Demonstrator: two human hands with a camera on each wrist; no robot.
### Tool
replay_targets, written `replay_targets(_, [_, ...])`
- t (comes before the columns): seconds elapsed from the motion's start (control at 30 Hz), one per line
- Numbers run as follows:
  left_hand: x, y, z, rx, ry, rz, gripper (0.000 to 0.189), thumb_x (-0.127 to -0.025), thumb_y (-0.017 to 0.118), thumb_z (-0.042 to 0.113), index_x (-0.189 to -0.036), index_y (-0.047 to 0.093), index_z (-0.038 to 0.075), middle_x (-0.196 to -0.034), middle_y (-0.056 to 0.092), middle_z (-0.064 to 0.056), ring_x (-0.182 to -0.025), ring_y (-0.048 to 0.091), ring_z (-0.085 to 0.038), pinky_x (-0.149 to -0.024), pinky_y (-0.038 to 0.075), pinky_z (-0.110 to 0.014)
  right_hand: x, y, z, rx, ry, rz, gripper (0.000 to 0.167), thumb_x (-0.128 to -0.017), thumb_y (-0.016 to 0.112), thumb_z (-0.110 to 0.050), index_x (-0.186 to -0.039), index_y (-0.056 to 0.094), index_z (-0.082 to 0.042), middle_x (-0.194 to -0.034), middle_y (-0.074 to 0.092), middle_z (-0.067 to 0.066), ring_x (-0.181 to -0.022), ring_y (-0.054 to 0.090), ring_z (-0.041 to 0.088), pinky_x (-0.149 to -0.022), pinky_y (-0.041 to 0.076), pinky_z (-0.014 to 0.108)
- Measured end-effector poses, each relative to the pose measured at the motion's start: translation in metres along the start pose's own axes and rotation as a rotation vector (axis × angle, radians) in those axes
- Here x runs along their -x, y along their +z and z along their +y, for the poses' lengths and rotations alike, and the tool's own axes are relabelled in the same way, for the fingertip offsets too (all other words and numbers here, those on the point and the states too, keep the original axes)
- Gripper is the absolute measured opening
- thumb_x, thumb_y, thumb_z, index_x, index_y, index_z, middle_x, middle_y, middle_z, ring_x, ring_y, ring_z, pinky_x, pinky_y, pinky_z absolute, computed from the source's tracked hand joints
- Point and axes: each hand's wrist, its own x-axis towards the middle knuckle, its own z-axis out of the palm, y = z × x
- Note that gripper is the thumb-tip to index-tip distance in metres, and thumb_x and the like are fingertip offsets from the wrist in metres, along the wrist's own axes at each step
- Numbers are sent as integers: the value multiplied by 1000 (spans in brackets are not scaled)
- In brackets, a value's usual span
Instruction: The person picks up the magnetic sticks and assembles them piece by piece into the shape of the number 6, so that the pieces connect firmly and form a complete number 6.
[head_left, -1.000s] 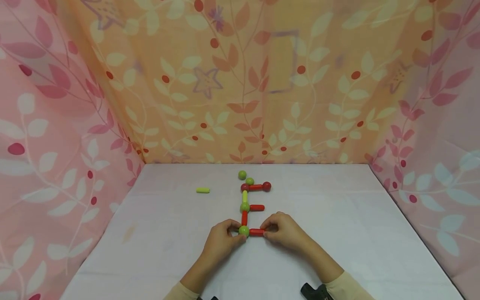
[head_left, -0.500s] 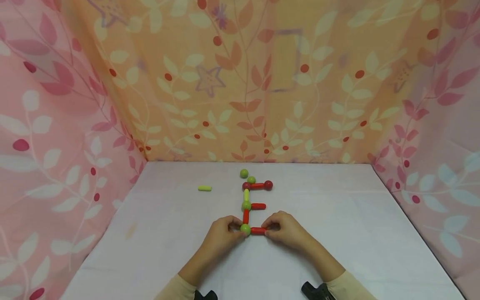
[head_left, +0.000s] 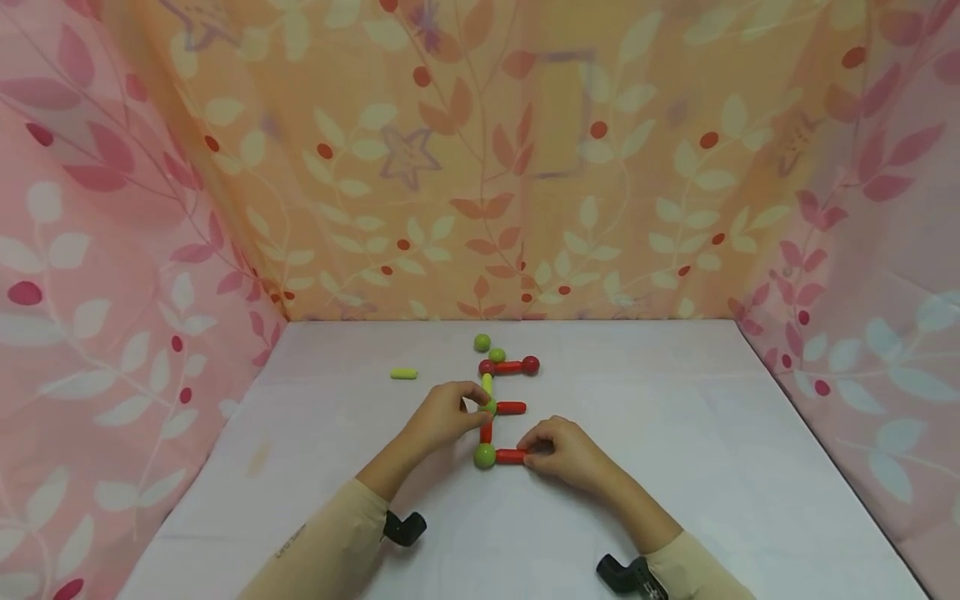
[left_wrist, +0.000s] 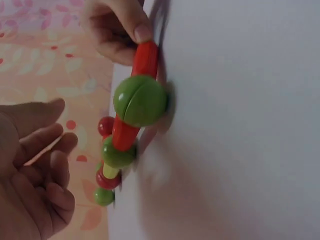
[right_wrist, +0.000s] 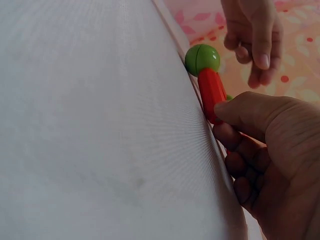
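A chain of balls and rods lies on the table in an E-like shape. My right hand (head_left: 570, 452) pinches the outer end of the bottom red rod (right_wrist: 212, 90), which meets the bottom green ball (left_wrist: 141, 101). My left hand (head_left: 442, 417) hovers by the middle green ball (left_wrist: 120, 151), partly covering it in the head view. In the left wrist view its fingers (left_wrist: 42, 115) are loosely bent and hold nothing, apart from the chain. A middle red rod (head_left: 512, 407) points right. At the top, another red rod (head_left: 509, 367) joins two red balls.
Two green balls lie at the far end by the chain, the farther green ball (head_left: 482, 342) standing apart. A loose yellow-green rod (head_left: 403, 374) lies to the left on the white table (head_left: 315, 467). Patterned cloth (head_left: 450, 250) walls the back and sides.
My left hand has let go of the bottom green ball and moved up and away, over the middle green ball. The right hand still pinches the bottom red rod.
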Motion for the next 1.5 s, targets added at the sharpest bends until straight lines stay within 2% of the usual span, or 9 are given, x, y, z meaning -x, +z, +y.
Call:
replay_targets(0.13, [-24, -1, 0, -37, 56, -44, 22, -78, 70, 38, -98, 64, 30, -102, 61, 10, -89, 54, -19, -69, 45, -30, -2, -1, -1, 2, -18, 6, 16, -78, 72, -26, -92, 68, -32, -86, 61, -19, -83, 51, 6, -74, 43, 28])
replay_targets(0.27, [-43, 4, -4, -67, 80, -82, 28, -76, 71, 39, -100, 65, 26, -105, 61, 10, -97, 52, -18, -74, 44, -31, -3, 0, 0, 11, -26, 2, 16, -77, 73, -26, -92, 69, -32, -84, 62, -19, -81, 51, 6, -73, 43, 27])
replay_targets(0.37, [-54, 10, -8, -77, 102, -117, 35, -75, 72, 40, -103, 66, 21, -102, 62, 9, -93, 52, -18, -74, 43, -32, -3, 0, 2, 23, -37, -1, 16, -78, 72, -26, -93, 69, -31, -85, 62, -19, -81, 51, 5, -72, 42, 26])
replay_targets(0.53, [-66, 22, -15, -119, 128, -152, 35, -74, 73, 42, -101, 67, 22, -91, 62, 15, -82, 53, -13, -72, 43, -29, -2, 0, 2, 23, -53, -6, 16, -78, 72, -26, -93, 68, -31, -85, 62, -19, -82, 51, 5, -73, 42, 27])
replay_targets(0.67, [-69, 27, -20, -147, 108, -147, 32, -73, 74, 43, -98, 67, 25, -86, 61, 18, -76, 53, -10, -69, 43, -28, -3, 0, 1, 15, -50, -4, 17, -78, 72, -26, -93, 69, -31, -86, 63, -18, -83, 51, 5, -74, 42, 28])
replay_targets(0.93, [-69, 28, -23, -156, 83, -161, 22, -71, 76, 40, -90, 68, 33, -80, 62, 18, -78, 53, -10, -69, 42, -28, -2, 1, -1, -16, -22, -7, 16, -78, 72, -28, -94, 68, -32, -88, 62, -17, -84, 51, 6, -74, 43, 28])
replay_targets(1.27, [-68, 32, -18, -174, 49, -149, 21, -71, 77, 37, -89, 68, 33, -81, 61, 17, -80, 52, -11, -70, 41, -29, 1, 0, 2, -1, -22, 0, 16, -79, 71, -30, -95, 68, -32, -90, 62, -17, -86, 51, 5, -75, 42, 28])
replay_targets(1.5, [-66, 34, -19, -161, 27, -136, 18, -71, 76, 39, -87, 68, 36, -79, 61, 16, -81, 51, -13, -68, 41, -29, 1, -8, -5, -7, -25, -45, 17, -79, 71, -25, -96, 69, -27, -90, 64, -15, -88, 52, 6, -79, 42, 30])
